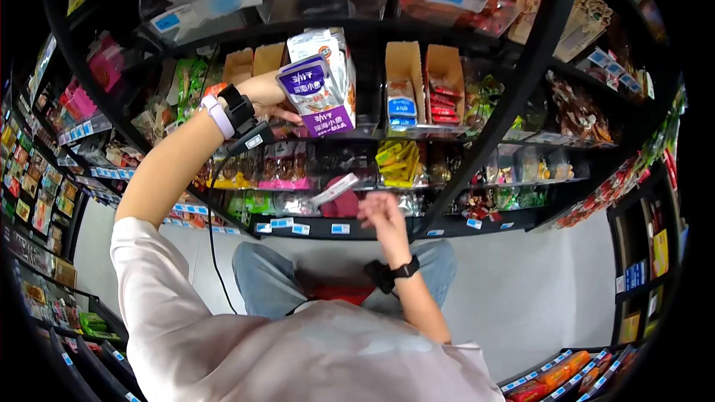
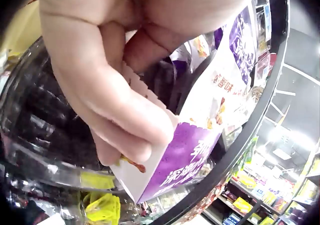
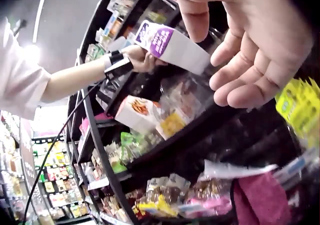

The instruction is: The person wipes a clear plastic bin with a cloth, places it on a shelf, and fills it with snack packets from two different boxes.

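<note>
while one box [image 1: 328,121] is held, perhaps two pouches [image 1: 305,80]

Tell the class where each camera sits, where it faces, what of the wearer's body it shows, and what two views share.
Head: worn on the head, facing forward and down to the shelves; shirt, jeans and both arms show.
Left wrist: worn there, facing the left hand, which grips a purple-and-white box.
Right wrist: worn there, facing past the right hand across the shelves; the left arm shows too.
Shared: head and right wrist views both show the left hand at the box.
</note>
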### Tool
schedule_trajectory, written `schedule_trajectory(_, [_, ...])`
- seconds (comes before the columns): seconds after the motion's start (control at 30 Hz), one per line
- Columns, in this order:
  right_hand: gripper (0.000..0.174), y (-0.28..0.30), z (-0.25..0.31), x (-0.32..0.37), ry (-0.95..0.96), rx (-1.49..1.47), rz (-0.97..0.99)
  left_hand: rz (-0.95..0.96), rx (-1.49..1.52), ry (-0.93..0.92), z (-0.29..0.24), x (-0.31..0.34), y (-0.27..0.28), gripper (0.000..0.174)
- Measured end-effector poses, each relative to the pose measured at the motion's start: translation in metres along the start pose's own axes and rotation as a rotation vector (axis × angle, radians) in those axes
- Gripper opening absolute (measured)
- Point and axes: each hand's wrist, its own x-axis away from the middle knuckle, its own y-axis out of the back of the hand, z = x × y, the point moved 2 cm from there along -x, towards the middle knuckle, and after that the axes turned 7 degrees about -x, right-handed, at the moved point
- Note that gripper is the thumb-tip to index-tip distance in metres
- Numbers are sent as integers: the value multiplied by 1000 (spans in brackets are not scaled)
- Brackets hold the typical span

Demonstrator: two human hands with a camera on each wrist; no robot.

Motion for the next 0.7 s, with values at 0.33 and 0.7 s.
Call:
schedule_trajectory(0.33, [26,18,4,6,-211,-196,-18,85,-65,-105,38,49,-26,35])
schedule_trajectory(0.7, [91,-54,75,43,-4,-236,215,177,-616,-370,72,73,-83,25])
